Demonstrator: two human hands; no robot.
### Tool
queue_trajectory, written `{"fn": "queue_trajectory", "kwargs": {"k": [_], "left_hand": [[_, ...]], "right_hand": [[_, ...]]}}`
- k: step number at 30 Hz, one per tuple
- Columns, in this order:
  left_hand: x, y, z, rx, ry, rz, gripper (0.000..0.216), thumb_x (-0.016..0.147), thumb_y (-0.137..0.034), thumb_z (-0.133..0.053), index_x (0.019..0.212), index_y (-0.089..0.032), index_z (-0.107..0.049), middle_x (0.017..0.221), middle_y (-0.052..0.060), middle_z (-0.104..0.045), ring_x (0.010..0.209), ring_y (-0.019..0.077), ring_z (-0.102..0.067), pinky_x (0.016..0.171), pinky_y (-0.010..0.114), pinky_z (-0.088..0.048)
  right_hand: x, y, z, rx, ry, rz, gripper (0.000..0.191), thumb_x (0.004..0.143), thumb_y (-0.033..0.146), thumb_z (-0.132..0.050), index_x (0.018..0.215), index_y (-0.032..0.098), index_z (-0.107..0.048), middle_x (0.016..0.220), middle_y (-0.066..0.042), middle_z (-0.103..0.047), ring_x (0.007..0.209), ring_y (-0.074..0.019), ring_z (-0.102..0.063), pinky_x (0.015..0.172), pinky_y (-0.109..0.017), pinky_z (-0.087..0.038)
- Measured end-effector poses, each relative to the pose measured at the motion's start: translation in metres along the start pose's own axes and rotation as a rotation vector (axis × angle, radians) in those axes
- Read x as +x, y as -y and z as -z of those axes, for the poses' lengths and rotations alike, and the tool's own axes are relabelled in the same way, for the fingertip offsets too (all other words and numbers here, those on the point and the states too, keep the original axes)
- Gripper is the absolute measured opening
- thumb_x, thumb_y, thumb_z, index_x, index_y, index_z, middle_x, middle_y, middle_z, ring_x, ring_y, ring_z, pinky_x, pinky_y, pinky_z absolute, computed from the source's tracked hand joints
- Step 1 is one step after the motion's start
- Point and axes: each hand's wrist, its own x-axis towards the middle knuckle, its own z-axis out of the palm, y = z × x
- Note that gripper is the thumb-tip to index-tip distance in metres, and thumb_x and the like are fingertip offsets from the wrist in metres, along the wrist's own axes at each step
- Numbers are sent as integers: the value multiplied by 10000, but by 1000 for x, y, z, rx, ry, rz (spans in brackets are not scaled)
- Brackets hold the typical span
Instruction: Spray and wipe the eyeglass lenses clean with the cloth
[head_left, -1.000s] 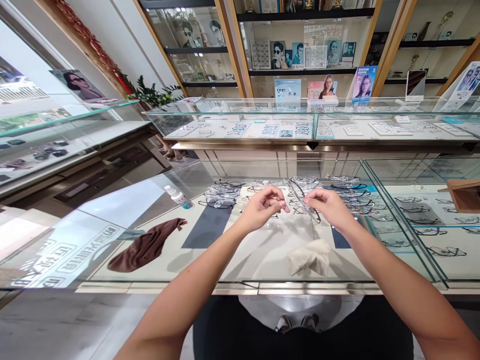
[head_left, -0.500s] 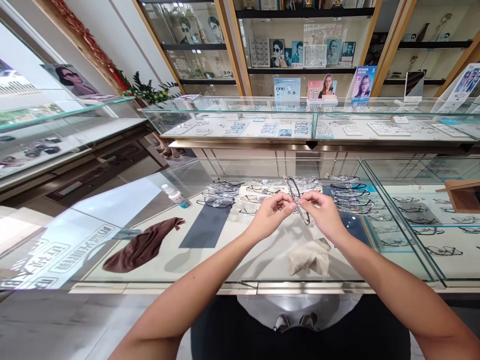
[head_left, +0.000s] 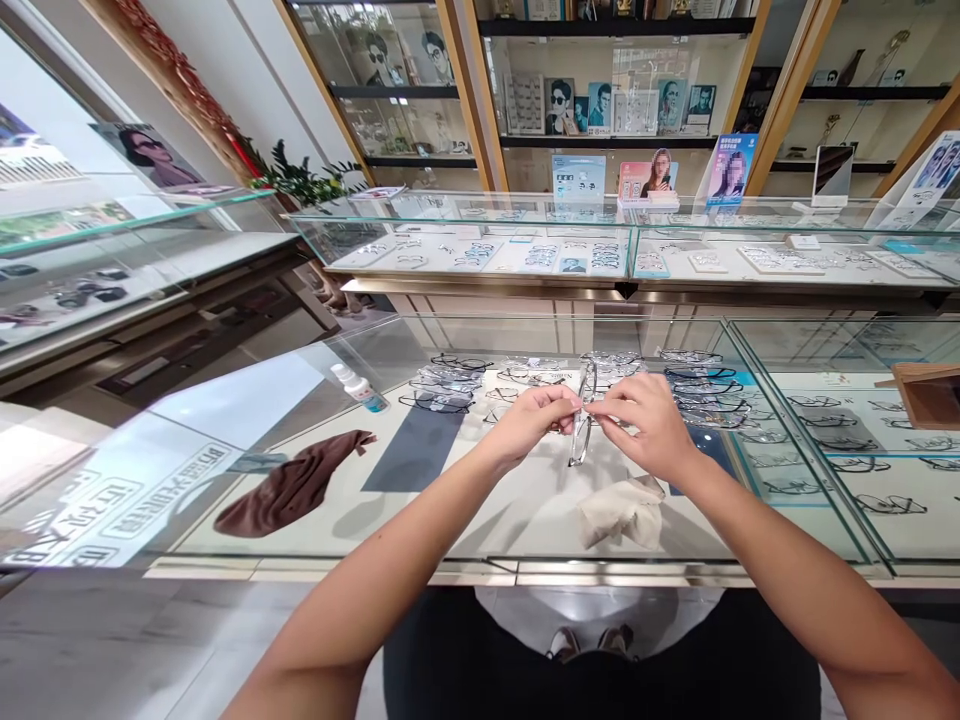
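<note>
The glasses [head_left: 583,442] have a thin frame, dark in places and glinting in others, with clear lenses. They are turned on end, their length running almost straight up and down with a slight tilt, one end above the fingers and the other hanging below. They are up off the table [head_left: 517,530], pinched near the middle by the left grip [head_left: 534,422], while fingertips of the right grip [head_left: 642,425] touch them there too. Finer detail is too small to tell.

The left hand [head_left: 532,418] and right hand [head_left: 651,422] partly hide the glasses [head_left: 582,440]; the right edge crops a wooden piece [head_left: 930,396]; the label [head_left: 373,402] on the bottle [head_left: 355,384] is unreadably small.
</note>
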Motion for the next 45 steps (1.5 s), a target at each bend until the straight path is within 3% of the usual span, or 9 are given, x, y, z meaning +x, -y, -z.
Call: {"fn": "queue_trajectory", "kwargs": {"k": [5, 14, 18, 23, 29, 32, 35, 41, 45], "left_hand": [[2, 3, 4, -69, 102, 60, 355, 696, -448, -855, 689, -179, -623, 532, -51, -476, 525, 93, -441, 559, 246, -341], [5, -2, 14, -68, 117, 125, 299, 657, -354, -833, 643, -166, -601, 543, -56, -415, 524, 75, -377, 542, 239, -303], [10, -2, 22, -79, -88, 113, 299, 633, -311, -778, 583, -189, -510, 535, -58, -389, 509, 71, -352, 518, 234, -262], [16, 2, 29, -21, -426, -81, 207, 650, -284, -690, 566, -188, -527, 527, -53, -409, 524, 78, -363, 540, 241, -286], [14, 3, 29, 46, -522, -182, 255, 715, -327, -699, 598, -195, -514, 551, -49, -438, 556, 91, -391, 560, 249, -314], [13, 1, 30, -14, -430, -212, 197, 747, -345, -712, 808, -197, -597, 670, -41, -510, 611, 98, -438, 590, 240, -359], [14, 1, 35, -86, -380, -304, 373, 707, -299, -777, 1013, -220, -580, 800, -40, -546, 692, 95, -477, 659, 224, -403], [14, 3, 37, -32, -208, -441, 481, 772, -390, -849, 1080, -239, -513, 880, -15, -527, 816, 123, -507, 758, 251, -427], [9, 4, 29, 23, -101, -456, 468, 836, -466, -822, 1091, -245, -497, 897, -6, -521, 851, 137, -513, 769, 262, -430]], "right_hand": [[0, -4, 2, -175, 73, 144, 229, 1049, 274, -583, 1051, 304, -810, 942, -34, -745, 924, -207, -538, 874, -394, -314], [1, 2, 7, -215, 81, 232, 246, 1089, 263, -509, 1008, 234, -739, 972, -40, -768, 940, -209, -549, 867, -378, -330], [2, 3, 11, -334, 67, 209, 239, 1081, 240, -512, 964, 220, -719, 987, -53, -758, 937, -224, -527, 866, -390, -317], [4, 4, 12, -485, 83, 204, 233, 1051, 217, -524, 909, 193, -707, 945, -74, -734, 904, -244, -495, 862, -411, -306], [3, 8, 9, -479, 101, 201, 231, 1023, 215, -521, 864, 187, -687, 930, -85, -718, 886, -242, -496, 874, -418, -309], [2, 6, 11, -310, 59, 78, 191, 1008, 224, -537, 875, 197, -671, 934, -68, -711, 903, -234, -517, 877, -415, -323], [3, 1, 14, -28, -37, -194, 171, 986, 257, -557, 849, 222, -653, 926, -49, -695, 931, -230, -549, 891, -409, -359], [10, -11, 19, 580, -150, -629, 232, 871, 448, -664, 785, 232, -672, 905, -34, -681, 870, -207, -584, 837, -363, -441], [12, -16, 17, 820, -172, -819, 331, 740, 550, -768, 813, 232, -713, 895, -23, -718, 900, -210, -606, 855, -354, -450]]}}
